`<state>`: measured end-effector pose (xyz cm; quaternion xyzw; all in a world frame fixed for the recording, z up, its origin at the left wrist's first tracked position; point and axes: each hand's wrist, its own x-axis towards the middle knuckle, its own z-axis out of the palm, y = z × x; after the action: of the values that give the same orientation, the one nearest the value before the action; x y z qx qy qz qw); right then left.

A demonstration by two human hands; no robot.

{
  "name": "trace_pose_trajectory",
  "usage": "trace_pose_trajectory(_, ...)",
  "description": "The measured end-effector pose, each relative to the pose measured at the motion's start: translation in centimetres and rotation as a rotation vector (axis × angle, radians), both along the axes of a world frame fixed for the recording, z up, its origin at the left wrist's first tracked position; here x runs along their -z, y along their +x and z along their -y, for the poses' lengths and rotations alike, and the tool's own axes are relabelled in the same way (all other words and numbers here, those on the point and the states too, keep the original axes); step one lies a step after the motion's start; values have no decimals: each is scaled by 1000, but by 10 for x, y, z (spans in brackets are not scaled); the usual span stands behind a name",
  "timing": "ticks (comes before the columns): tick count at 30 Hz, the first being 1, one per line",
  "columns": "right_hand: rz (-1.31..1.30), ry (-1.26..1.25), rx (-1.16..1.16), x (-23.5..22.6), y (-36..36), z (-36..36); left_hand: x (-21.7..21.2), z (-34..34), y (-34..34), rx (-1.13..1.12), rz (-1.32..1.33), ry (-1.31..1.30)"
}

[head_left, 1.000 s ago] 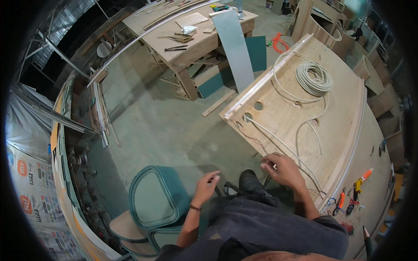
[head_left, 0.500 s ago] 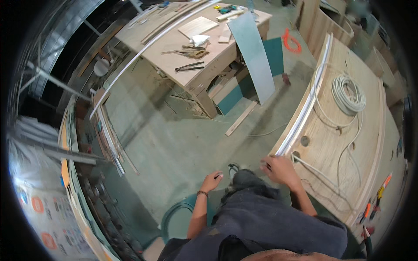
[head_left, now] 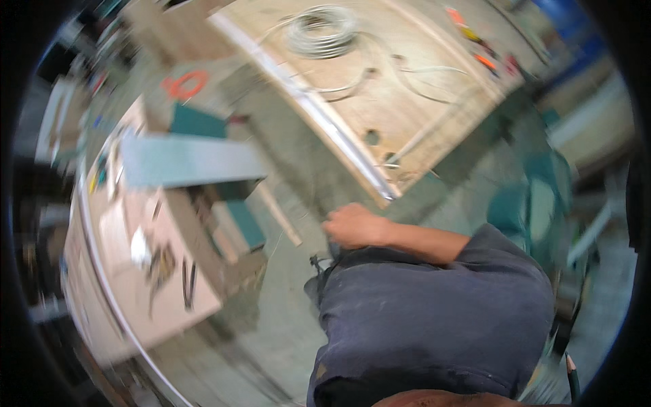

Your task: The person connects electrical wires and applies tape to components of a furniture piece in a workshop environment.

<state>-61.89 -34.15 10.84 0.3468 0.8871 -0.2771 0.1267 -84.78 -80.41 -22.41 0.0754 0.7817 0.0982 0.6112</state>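
My right hand (head_left: 356, 226) hangs in front of my body, back upward, its fingers curled under and smeared by motion. Whether it holds anything is hidden. Nearest to it is the corner of a large wooden panel (head_left: 434, 122), with a gap between them. Along the panel's near edge runs a whitish strip (head_left: 319, 112). A coil of white cable (head_left: 322, 34) lies on the panel, and a loose cable end comes out near a round hole (head_left: 371, 138). My left hand is out of view.
At left a workbench (head_left: 196, 308) carries pincers (head_left: 188, 281), other tools and a long white strip (head_left: 112, 298). A grey-blue board (head_left: 193, 161) leans against it. A wood strip (head_left: 279, 216) and an orange hose or cord (head_left: 184, 85) lie on the floor. Green containers (head_left: 508, 207) stand at right.
My view has swung to the right, so the workbench now sits at left and the panel ahead. My right hand is away from the panel edge; my left hand has gone out of view.
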Motion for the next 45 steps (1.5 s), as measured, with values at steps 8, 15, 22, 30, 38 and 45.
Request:
trace_pose_trajectory(8, -162, -182, 269, -4, -62, -12, 6, -265, -232, 22, -32, 321)
trace_pose_trajectory(15, -244, -180, 420, 22, -95, -152, 1, -535, -292, 217, -134, 611)
trace_pose_trajectory(22, -256, -58, 515, 8, -117, -375, -13, -700, -237, 518, -317, 389)
trace_pose_trajectory(30, -213, -3, 514, -22, -148, -608, -22, -875, -291, 499, -200, 267)
trace_pose_trajectory(38, -259, 24, 404, -5, -261, -845, -56, -1154, -346, 253, 157, 127)
trace_pose_trajectory(45, -184, -126, 292, -24, -398, -1057, -81, -1405, -457, -14, -5, 590)
